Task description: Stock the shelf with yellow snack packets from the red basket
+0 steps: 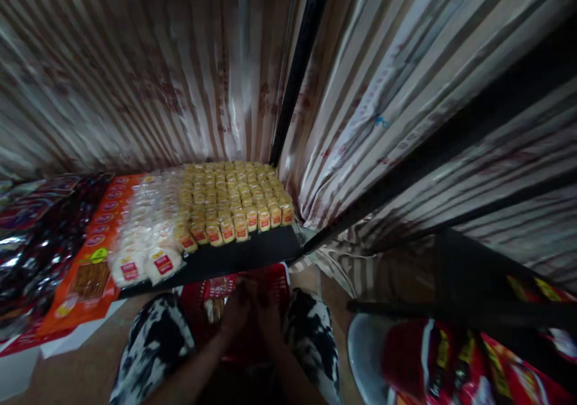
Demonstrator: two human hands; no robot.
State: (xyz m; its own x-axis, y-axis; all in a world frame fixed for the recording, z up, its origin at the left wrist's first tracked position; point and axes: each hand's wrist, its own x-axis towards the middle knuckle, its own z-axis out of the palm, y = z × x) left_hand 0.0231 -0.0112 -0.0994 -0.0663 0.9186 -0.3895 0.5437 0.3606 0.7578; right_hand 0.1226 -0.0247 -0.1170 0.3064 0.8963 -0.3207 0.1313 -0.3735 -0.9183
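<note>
Both of my hands reach down over a red plastic basket (280,279) between my knees. My left hand (240,303) and my right hand (264,306) are close together above it, in deep shadow. Their fingers are dark and blurred, so whether they grip anything cannot be made out. Inside the basket, left of my left hand, lie small clear-wrapped packs (215,309). Just beyond the basket, rows of small yellow wrapped packs with red labels (237,204) stand on a black shelf (252,246).
Larger white packs (148,237), orange packets (97,249) and dark shiny packets (49,231) line the shelf leftward. Striped sheeting (180,68) hangs behind, with black frame bars (300,68). At right are a pale round tub (365,357) and red packets (460,363).
</note>
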